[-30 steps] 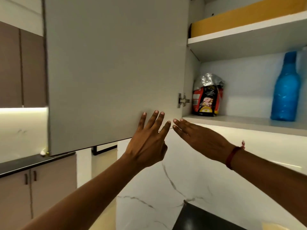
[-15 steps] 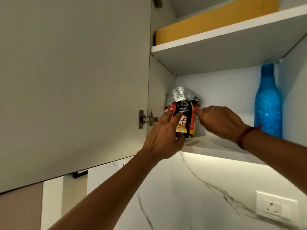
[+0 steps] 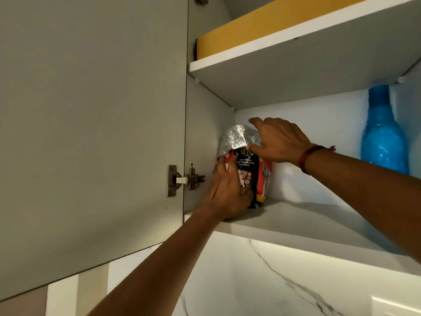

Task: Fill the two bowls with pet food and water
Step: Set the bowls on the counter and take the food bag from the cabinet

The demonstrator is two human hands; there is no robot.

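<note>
"Made with Love" in small white print on the food bag's (image 3: 249,169) black panel

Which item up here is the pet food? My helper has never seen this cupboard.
Look in the open wall cupboard's lower white shelf, at its left end by the metal door hinge. There stands a red-and-black printed pouch with a crumpled silver foil top, gripped by the left hand and right hand. The only neighbour is a tall blue plastic bottle, far right.

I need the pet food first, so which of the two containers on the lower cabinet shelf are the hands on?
The red-and-black foil-topped pouch at the shelf's left end: left hand and right hand both grip it. The blue bottle stands untouched, far right.
</note>
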